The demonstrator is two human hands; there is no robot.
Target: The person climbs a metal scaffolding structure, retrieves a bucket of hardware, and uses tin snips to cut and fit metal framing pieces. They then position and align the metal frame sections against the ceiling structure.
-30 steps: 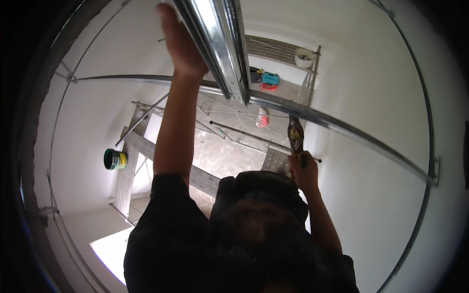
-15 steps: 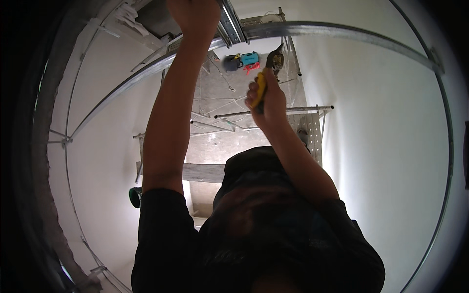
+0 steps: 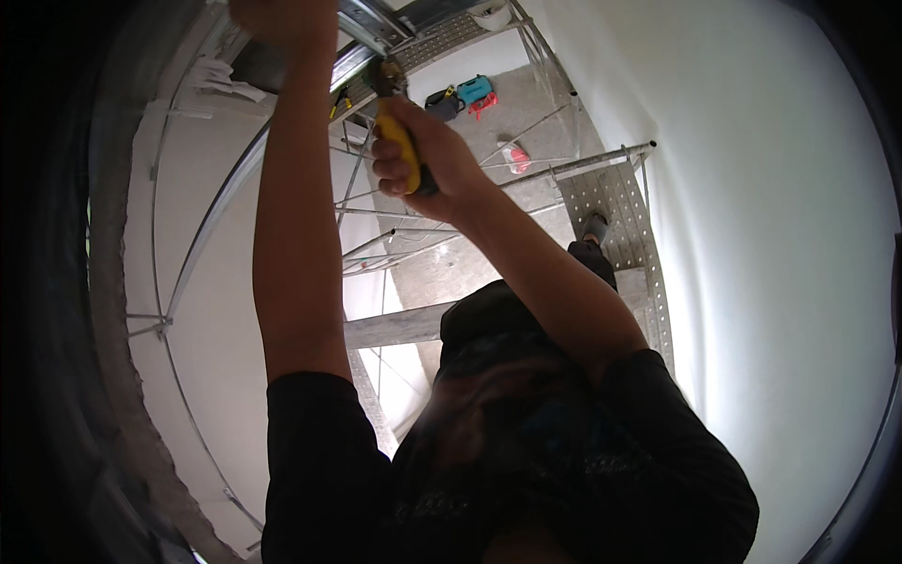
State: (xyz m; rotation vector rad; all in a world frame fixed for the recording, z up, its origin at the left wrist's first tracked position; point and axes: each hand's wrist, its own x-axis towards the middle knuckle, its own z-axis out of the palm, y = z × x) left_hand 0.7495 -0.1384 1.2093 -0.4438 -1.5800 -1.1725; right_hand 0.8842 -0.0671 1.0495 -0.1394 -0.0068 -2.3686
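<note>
A pair of yellow-and-black-handled tin snips [image 3: 398, 141] is gripped in my right hand [image 3: 427, 155], fingers wrapped round the handles. Their dark head points up, next to the end of a galvanized metal channel [image 3: 369, 21]; I cannot tell whether the jaws touch it. My left arm reaches up on the left, and my left hand [image 3: 282, 17] is at the top edge beside the channel. Its fingers are out of sight, so what it holds does not show. A metal rail [image 3: 221, 202] curves down the left side behind my left forearm.
Below me are scaffold tubes [image 3: 587, 162] and a perforated metal plank [image 3: 615, 202] with my foot on it. A wooden board [image 3: 399, 326] crosses lower down. A blue case [image 3: 475, 89], a dark bag [image 3: 444, 103] and red items lie beyond. White walls [image 3: 770, 235] flank me.
My right hand has brought the snips left and up to the metal channel. My left hand is further left in the picture, and the whole view has shifted and turned.
</note>
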